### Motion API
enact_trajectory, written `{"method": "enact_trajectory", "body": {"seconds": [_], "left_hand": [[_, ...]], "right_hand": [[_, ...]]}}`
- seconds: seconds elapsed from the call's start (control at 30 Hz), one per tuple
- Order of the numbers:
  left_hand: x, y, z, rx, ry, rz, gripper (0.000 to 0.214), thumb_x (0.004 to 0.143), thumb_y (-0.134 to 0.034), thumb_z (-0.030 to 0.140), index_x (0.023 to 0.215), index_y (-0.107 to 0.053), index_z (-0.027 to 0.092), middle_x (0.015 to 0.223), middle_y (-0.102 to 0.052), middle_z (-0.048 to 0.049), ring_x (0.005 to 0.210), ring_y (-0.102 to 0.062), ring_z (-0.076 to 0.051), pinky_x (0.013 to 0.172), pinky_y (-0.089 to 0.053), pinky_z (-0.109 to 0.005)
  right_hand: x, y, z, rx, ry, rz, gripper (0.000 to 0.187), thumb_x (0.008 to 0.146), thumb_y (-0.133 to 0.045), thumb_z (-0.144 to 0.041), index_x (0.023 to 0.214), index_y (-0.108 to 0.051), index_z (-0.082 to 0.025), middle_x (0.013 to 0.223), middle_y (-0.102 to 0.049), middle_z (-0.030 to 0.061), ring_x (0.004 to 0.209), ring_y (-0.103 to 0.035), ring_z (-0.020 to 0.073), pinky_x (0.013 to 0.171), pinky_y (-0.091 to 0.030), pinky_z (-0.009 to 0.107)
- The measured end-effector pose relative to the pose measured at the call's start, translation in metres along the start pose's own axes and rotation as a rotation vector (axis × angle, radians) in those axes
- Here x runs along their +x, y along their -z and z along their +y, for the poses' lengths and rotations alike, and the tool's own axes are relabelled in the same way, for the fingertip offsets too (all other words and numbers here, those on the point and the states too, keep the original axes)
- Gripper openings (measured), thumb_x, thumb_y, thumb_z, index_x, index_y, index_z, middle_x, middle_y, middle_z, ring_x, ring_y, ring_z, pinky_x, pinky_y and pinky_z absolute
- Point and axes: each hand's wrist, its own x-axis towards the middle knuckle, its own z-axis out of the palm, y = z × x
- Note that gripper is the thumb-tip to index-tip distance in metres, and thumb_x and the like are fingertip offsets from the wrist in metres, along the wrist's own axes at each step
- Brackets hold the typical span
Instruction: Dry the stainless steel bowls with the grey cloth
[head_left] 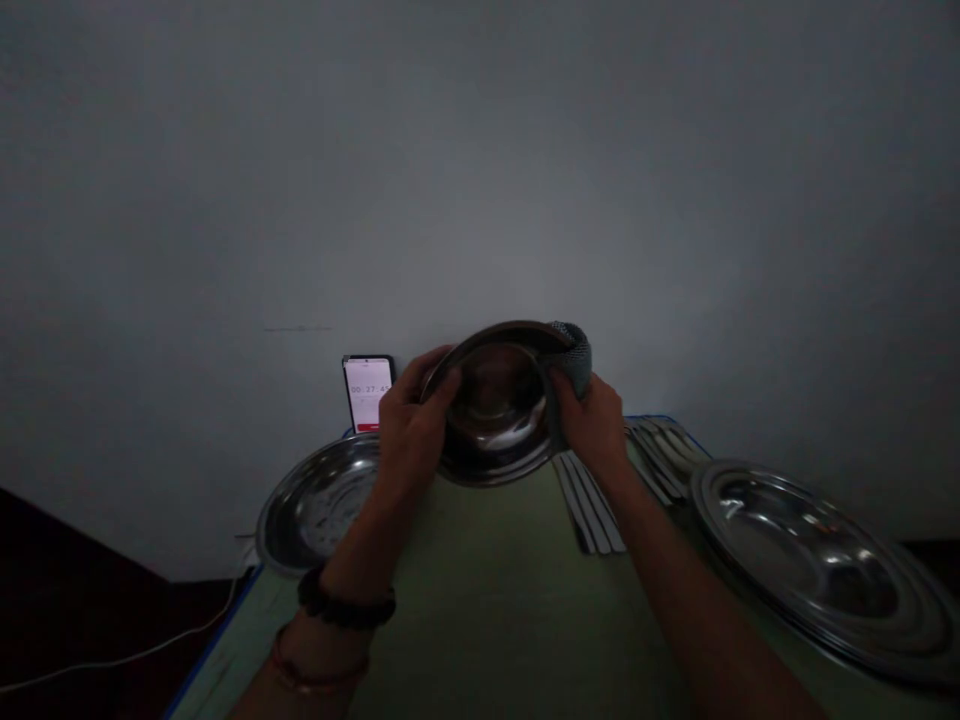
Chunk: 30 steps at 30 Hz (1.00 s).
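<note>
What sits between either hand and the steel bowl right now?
The left hand holds the steel bowl by its rim, bare, nothing between. The right hand has a grey cloth folded over the opposite rim, so the cloth lies between its fingers and the metal.

Silver steel bowl (495, 405), grey knobbly cloth (571, 352), pale green table (487, 590) edged blue, white-and-red phone (368, 392), black bead bracelet (341, 605)
</note>
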Motion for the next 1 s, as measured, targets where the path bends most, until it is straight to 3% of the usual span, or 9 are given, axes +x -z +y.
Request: {"method": "enact_trajectory", "body": {"seconds": [0.13,0.2,0.27,0.33,0.43,0.53,0.73,0.87,1.0], "left_hand": [[0.002,-0.001,0.005,-0.078,0.034,0.202,0.025,0.075,-0.07,0.03,0.099,-0.067,0.025,0.094,-0.071,0.0008,0.089,-0.065,-0.016,0.083,-0.052,-0.029],[0.003,-0.001,0.006,-0.102,0.043,0.306,0.025,0.077,-0.067,0.031,0.102,-0.064,0.025,0.097,-0.069,0.0001,0.091,-0.064,-0.015,0.082,-0.052,-0.028],[0.004,-0.001,0.006,-0.111,0.102,0.34,0.029,0.079,-0.064,0.032,0.107,-0.059,0.027,0.102,-0.067,-0.0003,0.094,-0.064,-0.016,0.081,-0.053,-0.028],[0.005,0.002,0.004,-0.117,0.205,0.266,0.037,0.077,-0.064,0.028,0.113,-0.055,0.029,0.102,-0.066,-0.0001,0.093,-0.065,-0.018,0.08,-0.054,-0.031],[0.009,0.013,0.003,-0.07,0.324,-0.028,0.04,0.072,-0.067,0.025,0.111,-0.058,0.026,0.101,-0.068,-0.0026,0.093,-0.066,-0.022,0.08,-0.054,-0.036],[0.013,0.027,0.011,0.009,0.331,-0.228,0.036,0.071,-0.071,0.028,0.106,-0.064,0.021,0.107,-0.069,-0.0064,0.104,-0.063,-0.028,0.087,-0.052,-0.04],[0.008,0.034,0.034,0.154,0.25,-0.615,0.046,0.078,-0.067,0.031,0.123,-0.059,0.026,0.127,-0.062,-0.0081,0.114,-0.058,-0.028,0.096,-0.047,-0.041],[0.003,0.022,0.037,0.287,0.13,-0.658,0.034,0.086,-0.057,0.036,0.117,-0.064,0.025,0.124,-0.064,-0.0061,0.113,-0.059,-0.025,0.098,-0.045,-0.036],[0.004,0.017,0.038,0.303,0.109,-0.595,0.037,0.086,-0.057,0.039,0.119,-0.064,0.025,0.122,-0.066,-0.0057,0.111,-0.06,-0.025,0.098,-0.045,-0.037]], "right_hand": [[-0.01,-0.016,-0.003,0.172,-0.223,-0.215,0.05,0.083,-0.043,-0.057,0.072,-0.066,-0.014,0.072,-0.069,0.012,0.07,-0.063,0.0234,0.057,-0.04,0.029],[-0.016,-0.025,-0.005,0.339,-0.332,-0.346,0.048,0.081,-0.047,-0.058,0.074,-0.067,-0.014,0.074,-0.07,0.0113,0.072,-0.065,0.0226,0.058,-0.044,0.029],[-0.018,-0.03,-0.005,0.431,-0.351,-0.422,0.044,0.079,-0.052,-0.054,0.079,-0.068,-0.014,0.079,-0.071,0.0112,0.077,-0.066,0.0225,0.063,-0.047,0.03],[-0.015,-0.028,-0.003,0.411,-0.289,-0.401,0.037,0.076,-0.055,-0.047,0.081,-0.069,-0.013,0.081,-0.071,0.0109,0.08,-0.066,0.0231,0.067,-0.048,0.031],[-0.003,-0.011,0.004,0.288,-0.134,-0.305,0.028,0.074,-0.056,-0.038,0.078,-0.068,-0.013,0.079,-0.071,0.0092,0.077,-0.064,0.0231,0.067,-0.047,0.032],[0.008,0.01,0.006,0.144,0.016,-0.289,0.023,0.075,-0.054,-0.033,0.075,-0.066,-0.013,0.076,-0.069,0.0094,0.071,-0.063,0.0218,0.062,-0.045,0.031],[0.003,0.036,-0.021,-0.193,0.346,-0.278,0.017,0.079,-0.054,-0.026,0.084,-0.068,-0.017,0.068,-0.067,0.0055,0.061,-0.058,0.0175,0.058,-0.035,0.028],[-0.004,0.035,-0.031,-0.301,0.371,-0.21,0.018,0.08,-0.057,-0.026,0.092,-0.07,-0.02,0.065,-0.067,0.0047,0.059,-0.058,0.018,0.058,-0.033,0.028],[-0.002,0.021,-0.019,-0.176,0.333,-0.193,0.021,0.084,-0.056,-0.033,0.09,-0.069,-0.018,0.072,-0.069,0.0061,0.066,-0.062,0.0191,0.059,-0.035,0.027]]}}
